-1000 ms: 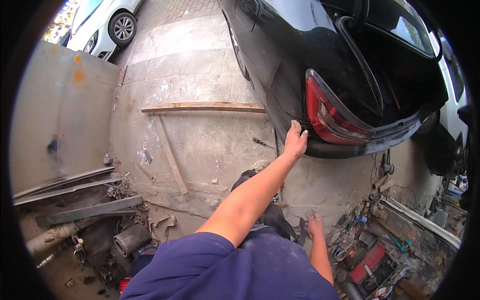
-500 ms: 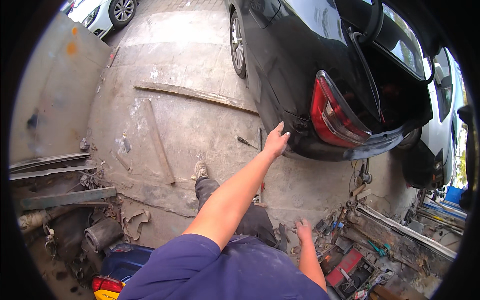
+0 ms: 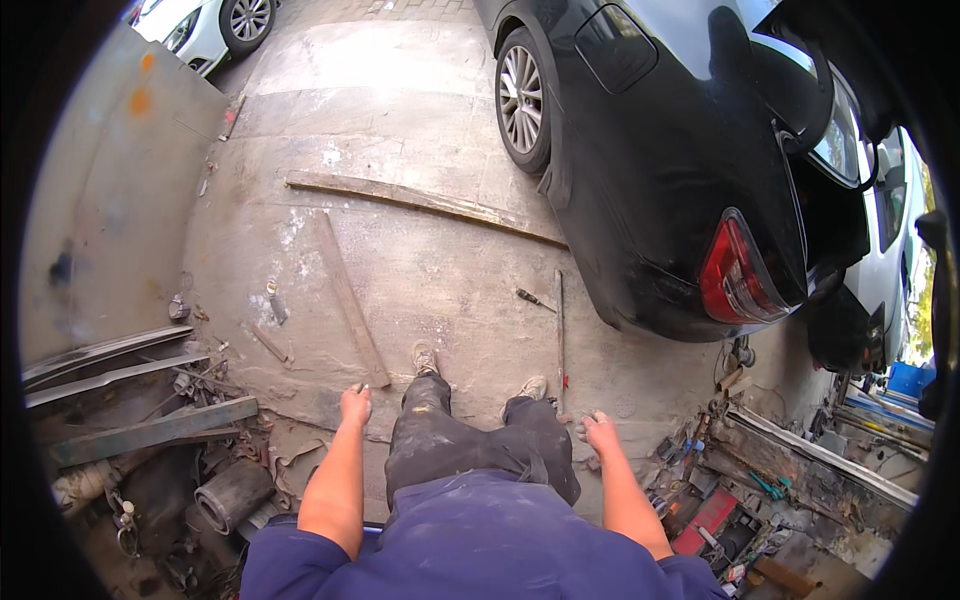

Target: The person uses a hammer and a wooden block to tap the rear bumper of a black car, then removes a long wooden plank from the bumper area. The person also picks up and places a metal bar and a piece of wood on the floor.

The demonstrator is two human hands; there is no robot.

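Observation:
My left hand [image 3: 356,404] hangs at my side with loosely bent fingers and nothing visible in it, nearest to the end of a long thin wooden strip [image 3: 348,300] on the floor. My right hand [image 3: 600,432] hangs on the other side, fingers somewhat apart, also holding nothing that I can see. Both hands are apart from the black car [image 3: 650,230], which stands ahead to the right with its boot lid raised. Its red tail light [image 3: 738,270] faces me. A dark-handled tool [image 3: 533,298] lies beside a thin bar [image 3: 560,340] on the concrete.
A wooden plank [image 3: 430,203] lies across the floor ahead. Scrap beams [image 3: 150,430] and a dark metal cylinder [image 3: 234,497] are piled at the left. Tools and a red metal piece [image 3: 705,520] clutter the lower right. White cars [image 3: 190,30] stand at far left and right.
My left hand has come away from the black car's rear corner and dropped to my left side. The view has shifted, with the car now further right. My right hand stays low.

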